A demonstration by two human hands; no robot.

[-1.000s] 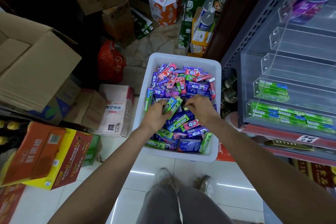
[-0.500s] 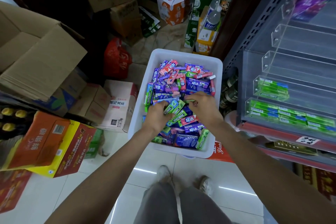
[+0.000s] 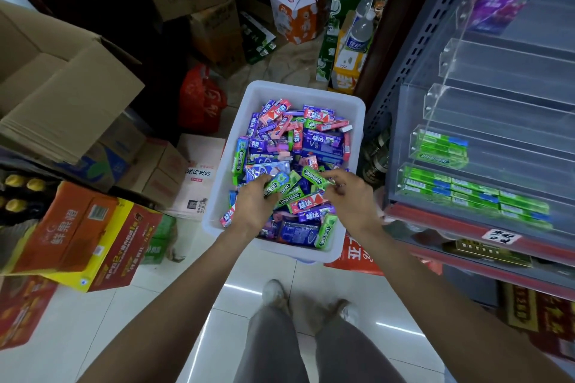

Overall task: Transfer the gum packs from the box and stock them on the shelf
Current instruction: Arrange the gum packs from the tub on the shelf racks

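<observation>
Both hands down in the white box (image 3: 354, 108), over the near half of the pile of gum packs (image 3: 314, 136). Left hand (image 3: 253, 207) curled around a small bundle of green packs (image 3: 281, 185), fingers wrapped over their near ends, the far ends fanning out toward the right hand. Right hand (image 3: 351, 196) pinching the end of another green pack (image 3: 314, 175) between thumb and fingertips, that pack tilted and touching the left hand's bundle. Beneath and beyond both hands, a loose heap of purple, pink, blue and green packs, filling the box almost to its far wall. Just near of the right hand, one more green pack leaning against the box's near right corner.

To the right of the right hand, a shelf (image 3: 485, 227) with clear tiered trays: lowest tray holding a row of green packs (image 3: 479, 193) laid flat, next tray up holding a short stack, upper trays bare plastic. To the left of the left hand, cardboard cartons (image 3: 62, 84) and an orange drinks case (image 3: 71, 233) on the tiled floor (image 3: 174, 305). Below the hands, grey trouser legs and pale shoes (image 3: 273, 292).
</observation>
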